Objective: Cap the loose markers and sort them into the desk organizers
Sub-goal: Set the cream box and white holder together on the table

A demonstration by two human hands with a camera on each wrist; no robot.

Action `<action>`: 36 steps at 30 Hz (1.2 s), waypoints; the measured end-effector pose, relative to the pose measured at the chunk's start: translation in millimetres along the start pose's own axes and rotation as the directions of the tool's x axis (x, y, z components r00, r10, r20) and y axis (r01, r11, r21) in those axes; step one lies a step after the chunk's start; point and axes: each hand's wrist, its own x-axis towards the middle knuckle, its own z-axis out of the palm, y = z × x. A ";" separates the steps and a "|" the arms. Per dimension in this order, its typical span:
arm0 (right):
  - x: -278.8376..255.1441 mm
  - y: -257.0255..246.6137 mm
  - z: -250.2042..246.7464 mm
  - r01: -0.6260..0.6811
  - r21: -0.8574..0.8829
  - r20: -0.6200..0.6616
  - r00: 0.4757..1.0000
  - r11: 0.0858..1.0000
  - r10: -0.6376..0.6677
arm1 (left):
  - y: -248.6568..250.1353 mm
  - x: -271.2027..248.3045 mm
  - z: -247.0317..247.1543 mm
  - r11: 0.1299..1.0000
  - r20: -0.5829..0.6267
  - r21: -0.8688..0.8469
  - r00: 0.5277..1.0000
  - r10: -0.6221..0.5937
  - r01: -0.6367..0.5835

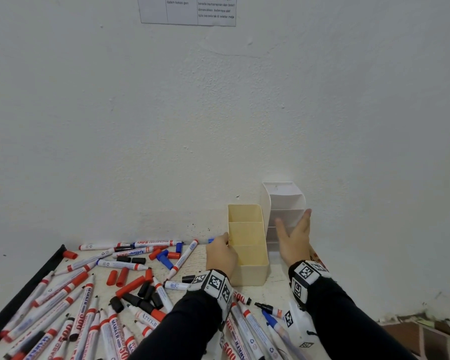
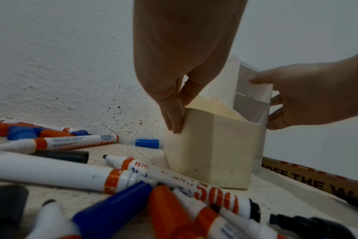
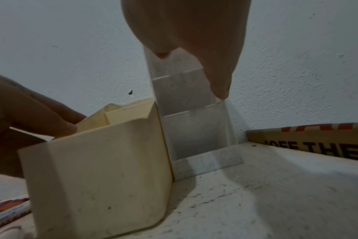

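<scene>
A cream three-compartment organizer stands on the desk by the wall. Close against its right side is a taller white tiered organizer. Both look empty. My left hand pinches the cream organizer's left wall, thumb over the rim and fingers outside. My right hand holds the white organizer, thumb on its front and fingers round its right side. Several uncapped whiteboard markers lie scattered to the left, with loose red caps, black caps and a blue cap.
The wall rises directly behind both organizers. A printed cardboard strip lies along the wall at the right. The desk's black edge runs down the left. More markers lie under my forearms.
</scene>
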 end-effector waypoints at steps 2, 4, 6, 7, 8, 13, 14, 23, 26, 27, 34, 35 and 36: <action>-2.7 -2.8 1.3 0.020 0.019 -0.012 1.000 1.000 -0.020 | -0.7 0.5 0.1 1.000 -0.008 0.000 1.000 -0.002 0.002; -1.0 -4.2 2.6 -0.005 0.012 -0.018 1.000 1.000 0.006 | -1.1 0.2 -0.7 1.000 -0.004 -0.015 1.000 -0.009 0.008; 2.9 -4.5 4.9 -0.023 -0.005 -0.029 0.999 1.000 0.023 | -1.6 0.4 -0.7 1.000 -0.003 -0.026 1.000 -0.016 0.016; 4.3 -4.2 6.2 -0.028 -0.013 -0.038 0.999 1.000 0.027 | -2.3 0.6 0.0 0.999 -0.010 -0.029 1.000 -0.016 0.016; 5.0 -3.7 7.3 -0.029 -0.017 -0.047 0.998 0.999 0.028 | -2.7 1.0 0.4 0.999 -0.021 -0.033 1.000 -0.016 0.015; 5.6 -0.3 6.4 -0.041 -0.019 -0.094 0.995 0.999 0.039 | -4.2 2.1 2.5 0.999 -0.033 -0.044 0.999 -0.026 0.024; 7.0 -0.4 5.2 -0.048 -0.019 -0.091 0.995 0.999 0.046 | -4.6 2.4 3.0 0.999 -0.035 -0.044 0.999 -0.025 0.024; 12.5 4.4 -11.4 -0.066 -0.008 0.044 0.997 0.998 0.066 | -2.6 -2.8 8.2 0.996 -0.029 -0.086 1.000 0.000 -0.002; 11.6 2.5 -12.3 -0.077 -0.011 0.045 0.996 0.997 0.077 | -4.2 -2.9 3.5 0.993 0.025 -0.114 0.999 -0.029 0.031; 11.5 2.4 -12.1 -0.079 -0.010 0.045 0.996 0.997 0.080 | -5.3 -2.2 2.6 0.991 0.048 -0.123 0.998 -0.037 0.043; 12.2 3.9 -11.1 -0.083 0.000 0.054 0.995 0.997 0.083 | -14.1 3.8 -2.4 0.958 0.158 -0.267 0.985 -0.066 0.107; 12.4 4.7 -10.8 -0.086 -0.001 0.053 0.995 0.996 0.086 | -14.5 3.8 -2.6 0.953 0.165 -0.281 0.984 -0.073 0.118; 12.5 5.2 -10.5 -0.086 -0.001 0.054 0.995 0.996 0.086 | -14.4 3.6 -2.4 0.949 0.167 -0.291 0.983 -0.077 0.124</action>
